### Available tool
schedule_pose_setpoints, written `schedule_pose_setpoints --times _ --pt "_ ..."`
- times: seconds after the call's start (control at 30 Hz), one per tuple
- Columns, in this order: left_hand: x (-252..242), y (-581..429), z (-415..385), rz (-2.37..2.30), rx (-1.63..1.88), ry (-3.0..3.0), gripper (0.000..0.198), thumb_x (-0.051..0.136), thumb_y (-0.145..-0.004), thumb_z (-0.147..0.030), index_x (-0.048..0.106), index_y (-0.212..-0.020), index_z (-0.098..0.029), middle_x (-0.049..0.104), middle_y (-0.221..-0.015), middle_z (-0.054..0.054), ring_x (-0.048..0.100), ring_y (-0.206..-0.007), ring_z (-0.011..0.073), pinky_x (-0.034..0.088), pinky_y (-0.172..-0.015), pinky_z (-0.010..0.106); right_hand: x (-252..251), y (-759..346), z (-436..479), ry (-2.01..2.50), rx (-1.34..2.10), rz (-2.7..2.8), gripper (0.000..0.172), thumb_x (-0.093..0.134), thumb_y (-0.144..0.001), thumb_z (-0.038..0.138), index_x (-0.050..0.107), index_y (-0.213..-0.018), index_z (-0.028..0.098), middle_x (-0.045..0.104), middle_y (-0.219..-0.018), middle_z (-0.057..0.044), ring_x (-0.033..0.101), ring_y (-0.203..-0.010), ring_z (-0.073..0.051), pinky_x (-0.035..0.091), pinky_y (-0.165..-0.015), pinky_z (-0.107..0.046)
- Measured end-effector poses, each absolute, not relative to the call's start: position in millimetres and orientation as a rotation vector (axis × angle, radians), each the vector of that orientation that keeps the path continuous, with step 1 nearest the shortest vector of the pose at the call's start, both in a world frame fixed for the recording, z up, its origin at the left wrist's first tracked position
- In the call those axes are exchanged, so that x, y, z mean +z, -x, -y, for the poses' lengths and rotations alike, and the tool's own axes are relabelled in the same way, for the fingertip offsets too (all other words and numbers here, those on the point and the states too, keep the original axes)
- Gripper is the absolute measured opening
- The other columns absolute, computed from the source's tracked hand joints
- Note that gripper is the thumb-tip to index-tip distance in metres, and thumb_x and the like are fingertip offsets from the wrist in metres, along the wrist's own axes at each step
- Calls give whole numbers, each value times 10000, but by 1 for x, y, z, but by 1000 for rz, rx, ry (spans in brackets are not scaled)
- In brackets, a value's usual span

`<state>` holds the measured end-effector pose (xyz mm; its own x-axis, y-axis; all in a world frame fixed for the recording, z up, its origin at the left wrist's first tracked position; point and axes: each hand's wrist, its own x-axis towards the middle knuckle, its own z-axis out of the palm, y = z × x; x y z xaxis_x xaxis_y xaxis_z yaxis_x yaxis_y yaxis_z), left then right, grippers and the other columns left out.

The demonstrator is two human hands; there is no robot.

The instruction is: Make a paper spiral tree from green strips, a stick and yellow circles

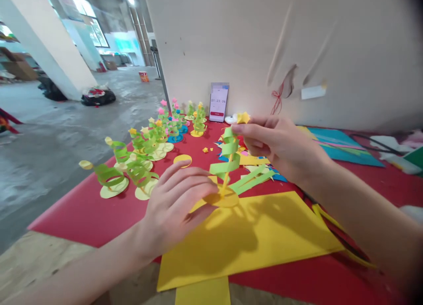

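A small paper tree stands over the yellow sheet, with a green paper spiral around a yellow stem and a round yellow base. The thumb and fingers of my left hand pinch the left edge of that base. At the tree's top, my right hand has its thumb and index finger closed at the upper end of the spiral, beside a yellow star. The rest of its fingers are curled in.
Several finished paper trees line the table's left side. A phone leans on the wall. Green strips and paper scraps lie behind the yellow sheet, a yellow disc behind my left hand, blue sheets at right.
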<state>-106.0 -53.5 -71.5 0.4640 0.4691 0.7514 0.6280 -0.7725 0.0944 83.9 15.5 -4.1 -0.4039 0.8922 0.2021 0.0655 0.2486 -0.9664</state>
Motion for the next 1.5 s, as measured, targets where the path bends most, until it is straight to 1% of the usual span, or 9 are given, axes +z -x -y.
schedule_pose_setpoints --times 0.17,0.33,0.53,0.63,0.77,0.9,1.13,1.33,1.5 --pt "-65 105 65 801 -1195 2635 154 494 -786 -105 555 -899 -191 694 -831 33 644 -858 157 530 -723 260 -3 -82 3 906 1263 1691 224 614 -724 296 526 -561 170 303 -506 50 254 -446 -36 198 -392 -205" --pt "-53 100 73 829 -1114 2678 158 503 -776 -77 568 -821 -214 714 -794 10 669 -808 158 564 -683 245 -2 -81 8 919 1264 1679 247 655 -676 346 530 -560 167 312 -511 52 264 -442 -28 206 -388 -193" --pt "-57 99 77 949 -1376 2651 165 535 -753 -52 587 -783 -206 713 -744 -2 672 -770 134 558 -690 213 -5 -81 8 912 1228 1706 211 629 -695 382 622 -644 178 344 -506 48 277 -441 -30 206 -382 -184" --pt "-63 100 79 1130 -1486 2608 122 588 -745 -102 602 -792 -214 711 -780 -17 670 -736 123 560 -645 195 -9 -84 16 960 1047 1692 189 594 -731 376 648 -754 196 444 -545 37 336 -453 -34 240 -386 -180" --pt "-67 101 79 1251 -1573 2546 70 634 -732 -169 603 -766 -222 710 -747 -35 665 -639 110 558 -575 193 -19 -91 39 941 662 1794 99 599 -740 300 612 -720 204 565 -608 12 476 -526 -77 353 -433 -197" --pt "-66 99 77 1210 -1536 2550 49 626 -746 -206 583 -734 -227 704 -688 -39 649 -552 105 546 -501 193 -26 -94 57 786 501 2100 23 613 -727 225 626 -745 219 612 -628 24 499 -510 -66 402 -444 -188" --pt "-63 99 77 1053 -1528 2617 63 624 -721 -96 590 -722 -149 704 -686 5 651 -588 83 530 -560 120 -27 -91 57 783 530 2202 17 629 -711 214 638 -708 201 599 -604 46 471 -483 -25 376 -430 -146" --pt "-58 98 76 1001 -1463 2649 101 557 -744 -67 587 -725 -162 707 -723 23 664 -653 103 539 -613 151 -27 -90 60 776 621 2224 70 596 -737 193 633 -679 183 584 -568 58 465 -472 -3 371 -444 -112" --pt "-57 100 76 1016 -1396 2686 165 505 -761 -41 565 -755 -194 705 -781 14 664 -740 110 539 -646 172 -26 -89 62 784 619 2214 50 617 -702 158 636 -663 183 573 -546 61 459 -471 0 363 -443 -104"
